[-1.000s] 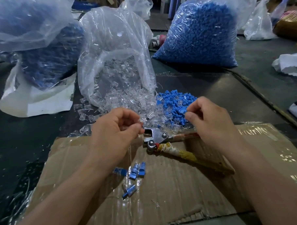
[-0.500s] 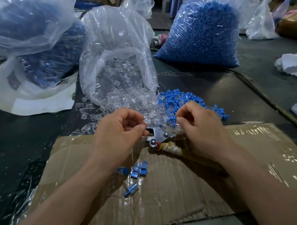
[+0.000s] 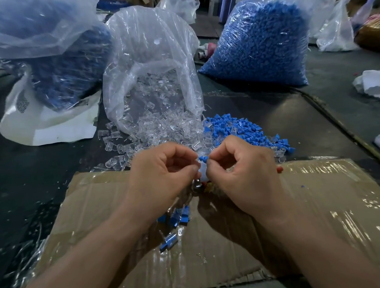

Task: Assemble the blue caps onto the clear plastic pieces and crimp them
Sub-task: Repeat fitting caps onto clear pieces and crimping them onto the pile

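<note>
My left hand pinches what looks like a clear plastic piece and my right hand pinches a blue cap touching it, fingers on both curled tight, just above the crimping pliers on the cardboard. I judge the cap should meet the open end square and go straight in, not rocked; I should keep my thumbs back from the joint, seat it fully before crimping, and hold it low so a dropped part lands near the finished pieces.
</note>
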`<state>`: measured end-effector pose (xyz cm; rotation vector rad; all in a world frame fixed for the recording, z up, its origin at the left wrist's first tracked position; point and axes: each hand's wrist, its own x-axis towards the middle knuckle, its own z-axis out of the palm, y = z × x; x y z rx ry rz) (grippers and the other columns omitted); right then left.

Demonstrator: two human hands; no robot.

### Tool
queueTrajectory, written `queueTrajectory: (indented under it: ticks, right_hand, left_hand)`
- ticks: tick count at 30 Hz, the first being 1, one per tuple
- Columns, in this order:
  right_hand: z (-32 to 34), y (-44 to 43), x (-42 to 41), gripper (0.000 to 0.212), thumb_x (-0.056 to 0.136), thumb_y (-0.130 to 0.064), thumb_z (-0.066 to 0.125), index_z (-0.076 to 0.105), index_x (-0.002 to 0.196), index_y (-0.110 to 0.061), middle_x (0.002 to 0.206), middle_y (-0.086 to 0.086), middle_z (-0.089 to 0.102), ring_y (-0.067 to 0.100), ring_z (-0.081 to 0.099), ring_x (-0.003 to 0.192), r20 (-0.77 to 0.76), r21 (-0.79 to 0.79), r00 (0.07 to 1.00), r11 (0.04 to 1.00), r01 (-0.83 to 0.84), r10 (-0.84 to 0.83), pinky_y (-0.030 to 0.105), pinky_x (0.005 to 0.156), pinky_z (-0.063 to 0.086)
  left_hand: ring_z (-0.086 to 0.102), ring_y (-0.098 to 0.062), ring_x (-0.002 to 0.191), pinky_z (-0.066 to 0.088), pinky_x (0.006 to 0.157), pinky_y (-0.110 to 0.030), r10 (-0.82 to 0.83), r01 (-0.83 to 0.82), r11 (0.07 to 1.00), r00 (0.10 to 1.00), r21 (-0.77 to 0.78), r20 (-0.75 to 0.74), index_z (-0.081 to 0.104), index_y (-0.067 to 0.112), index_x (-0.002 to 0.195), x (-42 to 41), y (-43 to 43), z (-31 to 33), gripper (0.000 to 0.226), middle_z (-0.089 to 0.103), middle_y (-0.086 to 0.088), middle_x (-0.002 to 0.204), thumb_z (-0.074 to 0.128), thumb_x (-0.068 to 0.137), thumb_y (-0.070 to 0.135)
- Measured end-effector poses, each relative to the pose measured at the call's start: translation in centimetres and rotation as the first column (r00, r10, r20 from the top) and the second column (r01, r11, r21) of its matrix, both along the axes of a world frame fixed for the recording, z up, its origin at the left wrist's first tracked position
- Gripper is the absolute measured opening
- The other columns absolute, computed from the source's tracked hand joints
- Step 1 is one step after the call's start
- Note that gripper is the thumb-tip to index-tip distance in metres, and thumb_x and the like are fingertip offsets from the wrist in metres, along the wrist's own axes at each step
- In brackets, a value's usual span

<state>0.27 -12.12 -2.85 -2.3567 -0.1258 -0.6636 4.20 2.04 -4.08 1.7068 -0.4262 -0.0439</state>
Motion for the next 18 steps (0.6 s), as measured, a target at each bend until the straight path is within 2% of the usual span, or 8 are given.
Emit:
queueTrajectory:
  ticks: [4,8,10,13,18]
  right_hand:
    - [-0.2,0.2,0.0,0.012,0.073,-0.026,0.063,0.063,0.071,-0.014,0.061,-0.008,0.062,0.01,0.059,0.059,-0.008,0.035,0.999,0.999,-0.041,0.042,0.03,0.055,0.048]
    - [-0.5,-0.1,0.1,0.011,0.074,-0.028,0.066,0.063,0.077,-0.018,0.065,-0.021,0.056,0.003,0.06,0.072,-0.006,0.103,0.993,0.988,-0.114,0.115,0.016,0.062,0.047]
    - [-0.4,-0.3,0.1,0.014,0.074,-0.032,0.066,0.061,0.083,-0.022,0.072,-0.021,0.056,0.003,0.059,0.075,-0.002,0.123,0.991,0.984,-0.133,0.134,0.014,0.066,0.047]
    - [-0.3,-0.4,0.2,0.02,0.074,-0.033,0.065,0.061,0.094,-0.027,0.084,-0.022,0.058,0.001,0.059,0.083,-0.005,0.177,0.979,0.964,-0.197,0.201,0.013,0.071,0.049]
    - [-0.5,-0.5,0.1,0.019,0.074,-0.028,0.068,0.064,0.092,-0.028,0.08,-0.025,0.062,-0.003,0.063,0.077,0.079,0.254,0.965,0.93,-0.264,0.252,0.012,0.069,0.049]
  left_hand:
    - [0.067,-0.005,0.06,0.052,0.057,-0.014,0.01,-0.011,1.0,0.999,0.013,0.034,0.067,0.028,0.07,0.0,0.1,0.0,0.034,0.071,0.009,0.068,0.073,0.068,-0.005]
    - [0.067,-0.006,0.057,0.052,0.054,-0.015,0.016,-0.017,1.0,0.999,0.021,0.04,0.067,0.028,0.065,0.0,0.2,0.2,0.035,0.07,0.009,0.065,0.072,0.069,-0.006]
    - [0.068,-0.011,0.057,0.054,0.054,-0.018,-0.015,0.015,1.0,1.0,-0.01,0.006,0.067,0.026,0.066,0.0,0.4,0.3,0.032,0.071,0.004,0.066,0.072,0.07,-0.005]
    - [0.068,-0.012,0.058,0.052,0.053,-0.015,-0.066,0.061,0.995,0.995,-0.075,-0.074,0.067,0.019,0.069,0.0,0.5,0.7,0.023,0.07,-0.001,0.066,0.073,0.069,-0.004]
    - [0.066,-0.015,0.053,0.051,0.051,-0.017,-0.161,0.112,0.967,0.964,-0.23,-0.21,0.07,0.016,0.063,-0.1,0.6,1.1,0.011,0.069,-0.008,0.061,0.072,0.053,0.018]
